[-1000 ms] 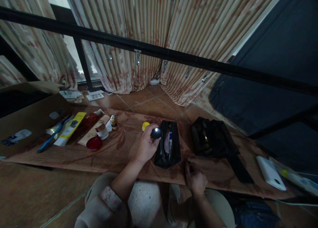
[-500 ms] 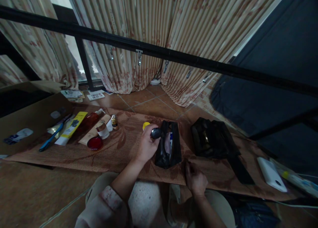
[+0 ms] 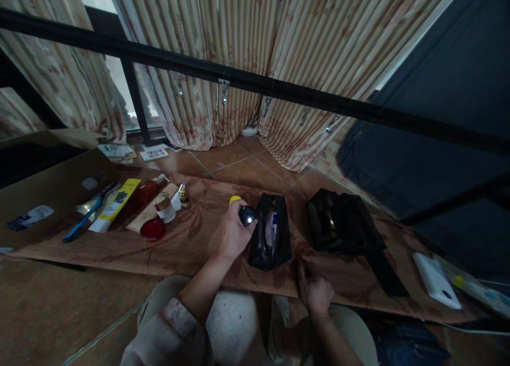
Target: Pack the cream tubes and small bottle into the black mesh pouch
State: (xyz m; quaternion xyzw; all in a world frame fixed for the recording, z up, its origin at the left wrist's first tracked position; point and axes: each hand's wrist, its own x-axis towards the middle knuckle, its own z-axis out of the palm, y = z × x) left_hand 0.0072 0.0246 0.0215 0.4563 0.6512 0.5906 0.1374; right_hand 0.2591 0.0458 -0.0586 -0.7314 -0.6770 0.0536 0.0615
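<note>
My left hand [image 3: 234,233] is closed round a small object with a round, shiny black end [image 3: 247,215] that faces me. A yellow piece [image 3: 235,199] shows beyond my fingers; I cannot tell whether it belongs to the same object. Just right of this hand stands an open black pouch [image 3: 282,244], with a pale item and a blue-and-white item inside. My right hand [image 3: 314,289] rests at the near edge of the cloth-covered table [image 3: 199,254], fingers curled in and nothing visible in them. A second black bag [image 3: 338,222] with a strap lies beyond it to the right.
On the left are a yellow tube [image 3: 119,201], a blue toothbrush [image 3: 82,221], a white jar [image 3: 165,209], a red round container [image 3: 152,229] and a small gold bottle [image 3: 184,197]. A cardboard box [image 3: 64,190] stands far left. At right lies a white device [image 3: 436,281].
My left hand has tilted the object slightly, so its black end has shifted a little left and now catches the light. The right hand stays where it was.
</note>
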